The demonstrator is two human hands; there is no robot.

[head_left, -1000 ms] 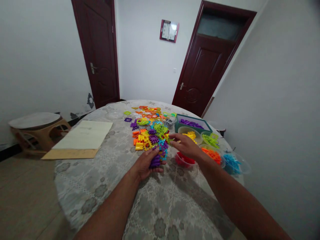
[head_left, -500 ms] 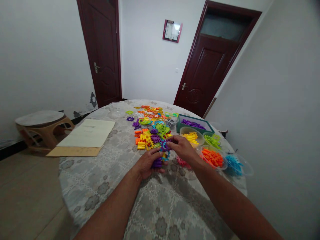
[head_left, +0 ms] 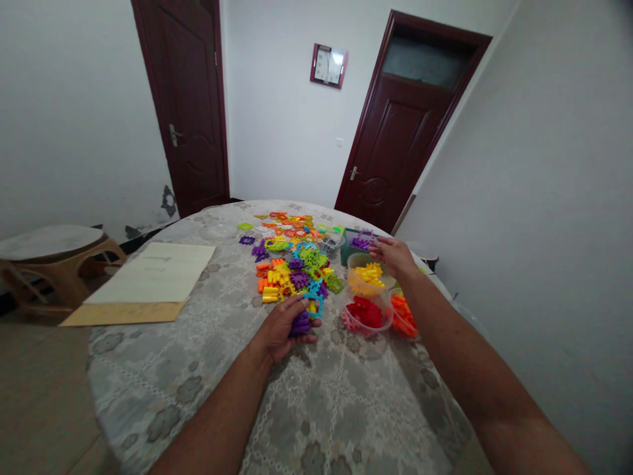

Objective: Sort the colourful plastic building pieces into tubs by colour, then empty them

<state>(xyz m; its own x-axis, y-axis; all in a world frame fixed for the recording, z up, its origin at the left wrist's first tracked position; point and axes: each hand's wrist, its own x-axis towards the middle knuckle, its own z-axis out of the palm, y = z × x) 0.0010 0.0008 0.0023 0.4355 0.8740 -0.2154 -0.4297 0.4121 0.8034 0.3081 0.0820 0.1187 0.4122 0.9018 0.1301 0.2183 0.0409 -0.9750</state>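
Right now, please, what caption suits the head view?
Left hand holding purple pieces, right hand at the green box.

Paper [head_left: 153,272] left of pieces [head_left: 299,280] (on table [head_left: 212,336]).

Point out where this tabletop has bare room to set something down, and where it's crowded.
Bare tablecloth shows between the forearms, nearer the camera than the left hand, and between the left forearm and the cream paper. It is crowded mid-table at the plastic toy-piece pile, and right of it, where the red-piece tub and teal box stand.

Dim light, glare on the clock [head_left: 329,66]
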